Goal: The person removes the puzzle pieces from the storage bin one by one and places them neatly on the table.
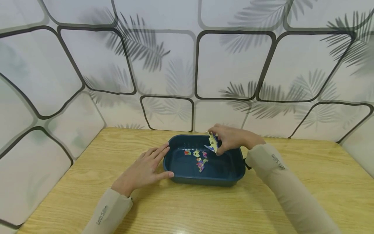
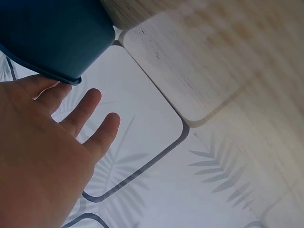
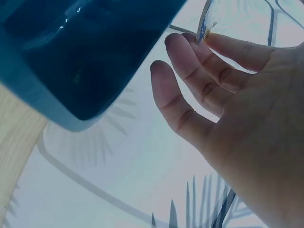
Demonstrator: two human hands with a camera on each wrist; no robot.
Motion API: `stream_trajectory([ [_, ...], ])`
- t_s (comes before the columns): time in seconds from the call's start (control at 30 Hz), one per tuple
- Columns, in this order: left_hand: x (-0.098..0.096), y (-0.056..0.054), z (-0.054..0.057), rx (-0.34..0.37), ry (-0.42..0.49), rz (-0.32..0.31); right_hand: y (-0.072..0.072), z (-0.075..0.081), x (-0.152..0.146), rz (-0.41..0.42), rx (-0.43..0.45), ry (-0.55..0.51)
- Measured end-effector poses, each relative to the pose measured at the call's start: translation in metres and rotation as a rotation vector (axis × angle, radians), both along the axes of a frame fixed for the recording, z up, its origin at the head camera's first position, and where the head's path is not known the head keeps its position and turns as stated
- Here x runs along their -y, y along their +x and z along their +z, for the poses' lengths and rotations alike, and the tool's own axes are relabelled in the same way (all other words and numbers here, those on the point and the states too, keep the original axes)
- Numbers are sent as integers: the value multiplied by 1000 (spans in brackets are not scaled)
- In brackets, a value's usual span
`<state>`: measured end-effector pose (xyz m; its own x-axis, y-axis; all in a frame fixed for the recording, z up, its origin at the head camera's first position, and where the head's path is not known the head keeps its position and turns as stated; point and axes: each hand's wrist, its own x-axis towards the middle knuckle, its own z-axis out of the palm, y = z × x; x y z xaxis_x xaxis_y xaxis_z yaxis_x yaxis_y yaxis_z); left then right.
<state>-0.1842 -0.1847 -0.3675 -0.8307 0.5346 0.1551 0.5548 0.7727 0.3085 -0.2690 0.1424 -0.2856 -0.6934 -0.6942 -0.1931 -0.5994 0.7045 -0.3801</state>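
A dark blue rectangular basin (image 1: 204, 181) sits on the wooden table. My left hand (image 1: 143, 172) lies against its left end, fingers mostly straight, with fingertips at the rim, as the left wrist view shows beside the basin's outer wall (image 2: 57, 42). Over the back right part of the basin, my right hand (image 1: 232, 138) pinches a flat, irregular, cream-and-purple piece (image 1: 213, 143). Only the thin edge of that piece (image 3: 204, 23) shows between thumb and fingers in the right wrist view. Several small colourful flat pieces (image 1: 200, 165) lie on the basin floor.
The light wood table (image 1: 187, 208) extends in front of the basin and to both sides. Behind it stands a pale wall (image 1: 165, 113) with dark outlines and leaf patterns, close to the basin's far side. Another patterned wall (image 1: 38, 156) stands at the left.
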Motion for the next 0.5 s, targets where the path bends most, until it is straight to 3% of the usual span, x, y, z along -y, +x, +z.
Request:
stream_trajectory([
  [0.5, 0, 0, 1, 1, -4, -3, 8, 5, -26, -15, -2, -56],
])
